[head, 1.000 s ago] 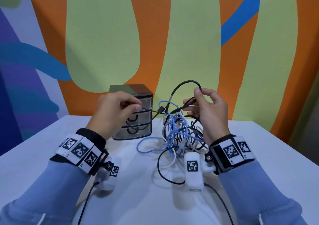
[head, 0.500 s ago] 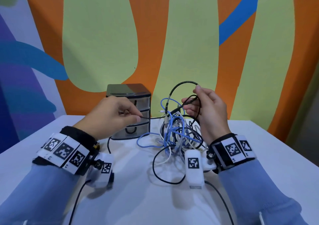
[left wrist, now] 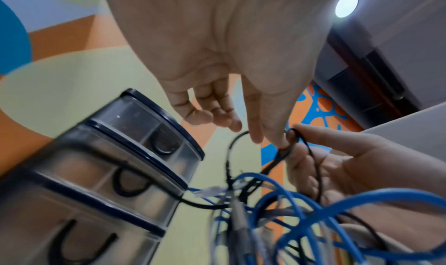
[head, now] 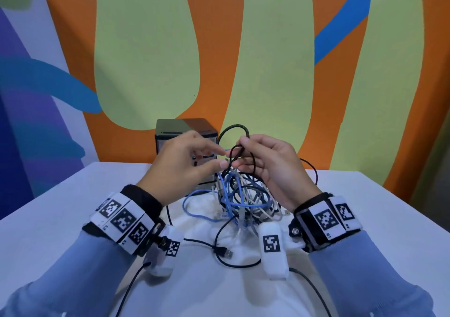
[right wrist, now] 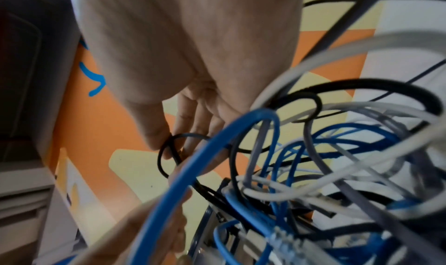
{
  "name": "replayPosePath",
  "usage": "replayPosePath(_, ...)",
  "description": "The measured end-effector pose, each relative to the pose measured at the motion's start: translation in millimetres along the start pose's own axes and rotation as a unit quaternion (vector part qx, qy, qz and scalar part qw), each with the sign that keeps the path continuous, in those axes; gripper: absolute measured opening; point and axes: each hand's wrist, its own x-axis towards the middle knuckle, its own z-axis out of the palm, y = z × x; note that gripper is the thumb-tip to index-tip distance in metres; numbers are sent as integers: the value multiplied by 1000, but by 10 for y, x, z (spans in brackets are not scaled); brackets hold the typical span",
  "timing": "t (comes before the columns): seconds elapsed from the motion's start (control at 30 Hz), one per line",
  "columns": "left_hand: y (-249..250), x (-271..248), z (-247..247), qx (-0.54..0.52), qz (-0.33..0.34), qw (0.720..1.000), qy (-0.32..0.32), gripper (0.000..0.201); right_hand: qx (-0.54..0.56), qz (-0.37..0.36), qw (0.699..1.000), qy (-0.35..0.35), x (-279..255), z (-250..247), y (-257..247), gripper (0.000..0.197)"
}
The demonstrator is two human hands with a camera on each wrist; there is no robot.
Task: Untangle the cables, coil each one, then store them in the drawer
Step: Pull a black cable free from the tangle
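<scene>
Two bare hands meet above a tangled heap of blue, white, grey and black cables (head: 243,200) that rests on a white table (head: 60,207), just in front of a small three-drawer storage unit with a black top and clear drawers (head: 170,131).

A thin black cable (head: 253,163) rises out of the heap, running roughly upright from the pile to the hands. At the top it bends into a small loop, and a thicker braided black cable (head: 233,128) arches higher behind it, curving over from left to right.

The right hand (head: 270,168) is raised with its back toward the camera, wrist low and fingers pointing up and to the left. Its thumb and forefinger pinch the small loop at its top, and the strand drapes down over the curled fingers; the right wrist view shows the loop (right wrist: 169,150) held at the fingertips.

The left hand (head: 180,168) reaches in from the left, palm down, fingers pointing right. Its thumb and forefinger close on the same thin cable directly beside the right fingertips, while the other fingers stay loosely extended. In the left wrist view that cable loop (left wrist: 293,135) sits between the tips of both hands.

One loose black USB plug (head: 224,252) lies flat on the table nearer the person, pointing right. All three drawers look closed.
</scene>
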Motion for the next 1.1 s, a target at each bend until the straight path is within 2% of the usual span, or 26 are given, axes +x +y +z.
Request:
replayPosePath(0.3,-5,-10,102,-51,-33,998,6,8,-15,-26,999,-26,-5,97,139,16)
replayPosePath(0.37,11,-6,103,-56,-32,998,11,2,-57,-40,998,-5,17,91,169,18)
replayPosePath(0.43,23,-1,95,-57,-29,998,28,6,-123,-63,990,10,31,100,199,20)
replayPosePath(0.5,43,2,89,-79,-25,996,42,7,-175,-98,980,-3,11,141,214,15)
replayPosePath(0.53,66,-2,79,-95,-25,994,48,7,-204,-117,972,-20,-5,161,212,17)
replayPosePath(0.63,86,-8,35,-134,-19,989,62,9,-281,-142,946,-76,-36,147,224,46)
replayPosePath(0.67,95,-11,17,-131,-16,989,64,9,-284,-144,944,-87,-37,133,229,49)
replayPosePath(0.9,114,7,-34,-133,-12,988,81,13,-296,-151,938,-99,-19,75,225,28)
replayPosePath(1.0,102,31,-93,-94,12,990,108,12,-309,-144,934,-105,-6,48,244,29)
replayPosePath(1.1,78,47,-173,-60,42,987,146,10,-339,-139,928,-72,47,-30,277,34)
